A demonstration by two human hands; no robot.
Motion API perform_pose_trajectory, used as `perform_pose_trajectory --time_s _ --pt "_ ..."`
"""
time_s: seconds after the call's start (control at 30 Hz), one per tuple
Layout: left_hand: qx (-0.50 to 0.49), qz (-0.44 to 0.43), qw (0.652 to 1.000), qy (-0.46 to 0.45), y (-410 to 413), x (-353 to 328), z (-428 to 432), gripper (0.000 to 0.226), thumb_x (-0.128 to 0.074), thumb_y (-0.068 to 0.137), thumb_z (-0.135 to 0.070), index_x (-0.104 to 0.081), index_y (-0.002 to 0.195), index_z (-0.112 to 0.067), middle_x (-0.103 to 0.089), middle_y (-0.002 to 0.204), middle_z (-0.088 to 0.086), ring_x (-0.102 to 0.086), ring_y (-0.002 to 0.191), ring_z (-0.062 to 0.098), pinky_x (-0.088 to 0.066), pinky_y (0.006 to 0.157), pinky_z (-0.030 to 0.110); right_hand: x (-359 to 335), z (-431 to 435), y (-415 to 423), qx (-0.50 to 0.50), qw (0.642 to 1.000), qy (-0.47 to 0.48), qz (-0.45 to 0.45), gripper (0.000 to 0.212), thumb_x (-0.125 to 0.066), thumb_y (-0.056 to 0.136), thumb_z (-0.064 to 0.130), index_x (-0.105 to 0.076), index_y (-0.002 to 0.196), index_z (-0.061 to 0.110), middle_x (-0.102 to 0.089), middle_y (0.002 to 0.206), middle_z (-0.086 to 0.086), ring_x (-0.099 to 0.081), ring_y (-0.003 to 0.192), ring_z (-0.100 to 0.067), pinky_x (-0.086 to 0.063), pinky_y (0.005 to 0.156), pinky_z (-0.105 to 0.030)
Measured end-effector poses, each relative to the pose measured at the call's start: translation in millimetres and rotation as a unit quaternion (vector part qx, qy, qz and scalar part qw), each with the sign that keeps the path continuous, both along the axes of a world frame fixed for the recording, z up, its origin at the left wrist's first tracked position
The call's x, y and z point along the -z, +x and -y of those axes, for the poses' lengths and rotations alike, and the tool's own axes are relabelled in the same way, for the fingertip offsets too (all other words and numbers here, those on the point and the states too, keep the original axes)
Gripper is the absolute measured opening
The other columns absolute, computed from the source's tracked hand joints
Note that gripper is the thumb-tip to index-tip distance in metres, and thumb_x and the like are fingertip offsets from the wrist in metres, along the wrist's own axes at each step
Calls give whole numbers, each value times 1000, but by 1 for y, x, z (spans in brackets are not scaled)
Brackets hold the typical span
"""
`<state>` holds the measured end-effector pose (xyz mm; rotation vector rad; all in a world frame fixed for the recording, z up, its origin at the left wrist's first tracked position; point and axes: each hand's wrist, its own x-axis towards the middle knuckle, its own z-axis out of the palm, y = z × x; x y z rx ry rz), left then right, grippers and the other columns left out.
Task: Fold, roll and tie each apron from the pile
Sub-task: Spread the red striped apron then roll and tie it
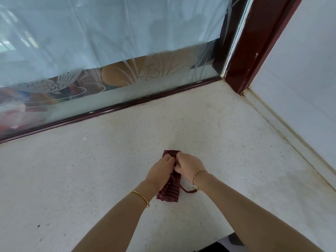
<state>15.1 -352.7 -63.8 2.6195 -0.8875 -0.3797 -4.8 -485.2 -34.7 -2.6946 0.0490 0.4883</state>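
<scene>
Gripping a rolled maroon apron (170,190) with both hands on a pale speckled counter (91,179).

Left hand (160,170) and right hand (189,167) meet over the middle of the roll, fingers closed on the cloth, so its far end pokes out beyond the knuckles and its near end lies flat below the wrists. Thin light stripes cross the soft fabric; a narrow strap (188,190) loops out to the right. Slim gold bangles circle both wrists.
</scene>
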Motion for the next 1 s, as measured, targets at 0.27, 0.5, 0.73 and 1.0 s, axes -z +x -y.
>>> perform_pose_trajectory --time_s 0.27,0.5,0.73,1.0 --pt "-7 -33 999 -16 2 -1 -2 21 -42 91 -1 -53 106 -11 -49 106 1 -45 85 13 -37 74 19 6 8 -2 176 920 321 -144 41 -44 96 21 -34 56 18 -34 57 3 -31 54 -10 -23 51 -22" --pt "16 -95 993 -62 10 3 -13 26 -37 101 -30 -53 102 -10 -45 101 -3 -48 89 15 -42 81 23 7 42 -3 253 871 395 -149 28 -52 96 32 -54 72 18 -60 79 0 -61 77 -14 -48 71 -27" --pt "5 76 994 84 5 2 -37 63 -4 95 -50 -56 96 -15 -49 98 -2 -42 88 15 -42 85 31 29 42 -9 275 924 247 -96 39 -52 95 24 -36 61 16 -52 72 -7 -54 66 -19 -46 57 -26" --pt "-253 -275 897 -237 9 -28 -9 31 -56 93 -34 -68 86 -6 -65 69 -4 -56 69 13 -42 67 21 41 25 -15 238 962 117 -65 38 -52 95 31 -37 62 18 -47 65 1 -49 64 -17 -38 56 -24"
